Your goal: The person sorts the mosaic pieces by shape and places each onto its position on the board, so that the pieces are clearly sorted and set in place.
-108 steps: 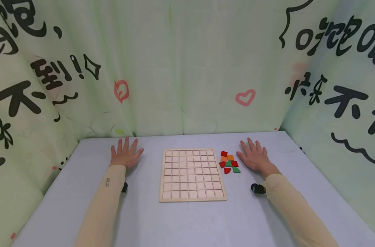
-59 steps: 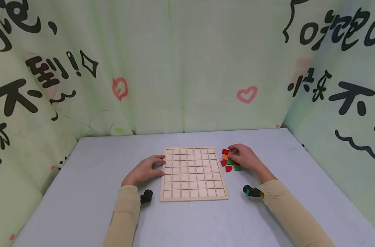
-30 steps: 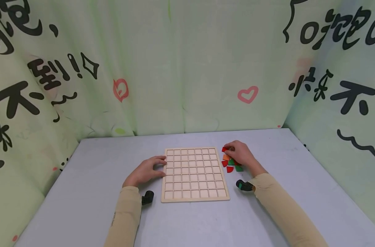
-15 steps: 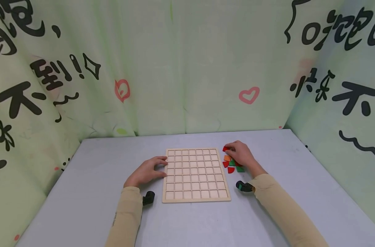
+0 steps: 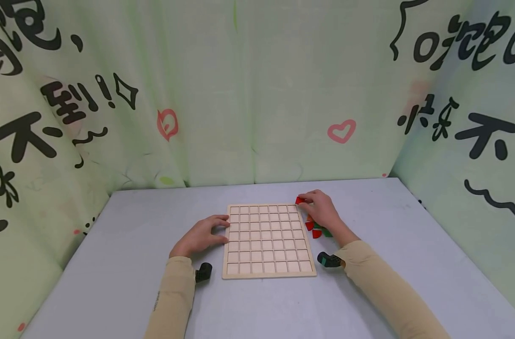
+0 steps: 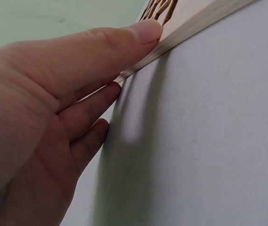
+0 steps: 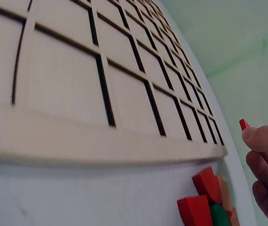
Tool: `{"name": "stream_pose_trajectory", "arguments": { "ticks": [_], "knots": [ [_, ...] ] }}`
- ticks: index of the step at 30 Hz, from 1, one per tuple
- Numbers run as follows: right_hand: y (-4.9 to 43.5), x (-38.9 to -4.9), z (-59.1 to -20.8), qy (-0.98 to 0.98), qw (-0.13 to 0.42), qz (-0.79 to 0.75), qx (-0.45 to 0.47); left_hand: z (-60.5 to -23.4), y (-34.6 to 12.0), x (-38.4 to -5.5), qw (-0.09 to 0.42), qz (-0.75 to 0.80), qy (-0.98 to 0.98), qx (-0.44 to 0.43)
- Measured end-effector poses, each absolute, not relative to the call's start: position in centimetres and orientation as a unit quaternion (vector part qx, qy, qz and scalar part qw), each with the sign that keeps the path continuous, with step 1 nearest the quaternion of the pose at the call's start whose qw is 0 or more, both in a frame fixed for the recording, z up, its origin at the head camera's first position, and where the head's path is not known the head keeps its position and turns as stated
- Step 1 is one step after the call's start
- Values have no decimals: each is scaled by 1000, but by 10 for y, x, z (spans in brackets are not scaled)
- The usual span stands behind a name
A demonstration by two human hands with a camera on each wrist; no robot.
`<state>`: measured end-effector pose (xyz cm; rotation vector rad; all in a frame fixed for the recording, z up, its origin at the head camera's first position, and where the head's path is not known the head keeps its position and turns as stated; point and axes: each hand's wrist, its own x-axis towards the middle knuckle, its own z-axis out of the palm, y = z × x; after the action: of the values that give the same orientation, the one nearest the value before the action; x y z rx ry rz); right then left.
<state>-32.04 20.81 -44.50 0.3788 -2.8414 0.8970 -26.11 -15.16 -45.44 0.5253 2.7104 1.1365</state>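
Curtain: black characters, not surely legible; exclamation mark; pink heart. Left sleeve: print illegible.

The left hand puts its thumb at the edge of a pale wooden board, seemingly touching it; a greenish shadow lies on the whitish tabletop.

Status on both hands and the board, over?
Left hand touches grid board at left edge. Right hand pinches red piece near far right corner. No visible obstruction.
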Motion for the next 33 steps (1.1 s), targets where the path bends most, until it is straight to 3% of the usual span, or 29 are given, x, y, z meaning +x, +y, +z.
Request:
{"name": "stream_pose_trajectory", "arguments": {
  "ticks": [20, 33],
  "knots": [
    [138, -299, -434, -920, -13, 321, 223, -452, -151, -260, 80, 379, 905, 175],
    [120, -291, -439, -913, -23, 334, 235, -453, -151, -261, 77, 375, 907, 177]
  ]
}}
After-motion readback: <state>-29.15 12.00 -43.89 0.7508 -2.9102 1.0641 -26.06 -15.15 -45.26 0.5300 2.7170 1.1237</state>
